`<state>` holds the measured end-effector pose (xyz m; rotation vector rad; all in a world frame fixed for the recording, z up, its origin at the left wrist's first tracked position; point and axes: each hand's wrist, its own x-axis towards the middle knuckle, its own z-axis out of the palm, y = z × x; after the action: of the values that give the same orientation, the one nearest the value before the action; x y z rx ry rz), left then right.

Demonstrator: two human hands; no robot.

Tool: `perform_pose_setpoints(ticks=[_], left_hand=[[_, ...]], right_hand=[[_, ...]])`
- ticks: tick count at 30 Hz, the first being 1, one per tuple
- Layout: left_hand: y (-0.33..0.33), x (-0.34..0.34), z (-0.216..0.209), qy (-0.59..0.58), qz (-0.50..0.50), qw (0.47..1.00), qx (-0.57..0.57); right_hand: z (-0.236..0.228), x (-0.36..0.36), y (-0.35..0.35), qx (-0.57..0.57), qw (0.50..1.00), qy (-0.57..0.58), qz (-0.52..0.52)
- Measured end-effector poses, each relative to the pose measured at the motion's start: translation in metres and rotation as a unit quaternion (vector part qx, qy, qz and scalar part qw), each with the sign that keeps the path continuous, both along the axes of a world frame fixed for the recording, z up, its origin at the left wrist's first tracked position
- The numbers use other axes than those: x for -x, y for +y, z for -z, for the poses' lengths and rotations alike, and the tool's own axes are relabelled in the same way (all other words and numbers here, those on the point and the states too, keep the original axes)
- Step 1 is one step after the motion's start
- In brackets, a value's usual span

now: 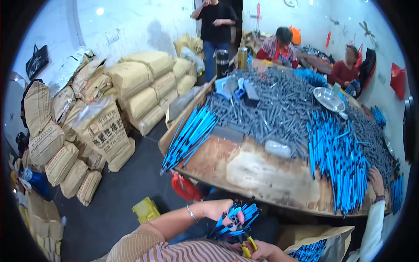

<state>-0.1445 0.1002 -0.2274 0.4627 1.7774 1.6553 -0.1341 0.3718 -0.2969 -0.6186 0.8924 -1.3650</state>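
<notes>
My left hand (218, 208), a bracelet on its wrist, is closed around a bundle of blue pens with black tips (238, 220), held upright in front of my chest. My right hand (264, 251) sits just under the bundle at the lower edge and pinches a small yellow thing (248, 246) against the pens' lower ends. What the yellow thing is, I cannot tell. Both hands are below the near edge of the wooden table (262, 174).
The table carries a heap of grey pen parts (270, 105), rows of blue pens (340, 161) (190, 137) and a metal bowl (328, 98). Another person's hand (375, 179) rests on the pens at right. Sacks (100, 126) are stacked at left. An open bag of pens (314, 251) is by my right side.
</notes>
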Motion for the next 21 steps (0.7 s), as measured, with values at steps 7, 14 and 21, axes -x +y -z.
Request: perform_pose_setpoints(ticks=[7, 14, 21], left_hand=[[-0.004, 0.013, 0.01, 0.135, 0.029, 0.99, -0.024], [-0.026, -0.002, -0.005, 0.146, -0.022, 0.989, -0.031], [-0.015, -0.006, 0.006, 0.142, -0.044, 0.989, -0.016]], right_hand=[[-0.041, -0.002, -0.025, -0.063, 0.982, 0.098, 0.149], [-0.061, -0.018, -0.024, -0.131, 0.869, 0.411, 0.242], [-0.105, 0.001, 0.0, -0.251, 0.733, 0.619, 0.128]])
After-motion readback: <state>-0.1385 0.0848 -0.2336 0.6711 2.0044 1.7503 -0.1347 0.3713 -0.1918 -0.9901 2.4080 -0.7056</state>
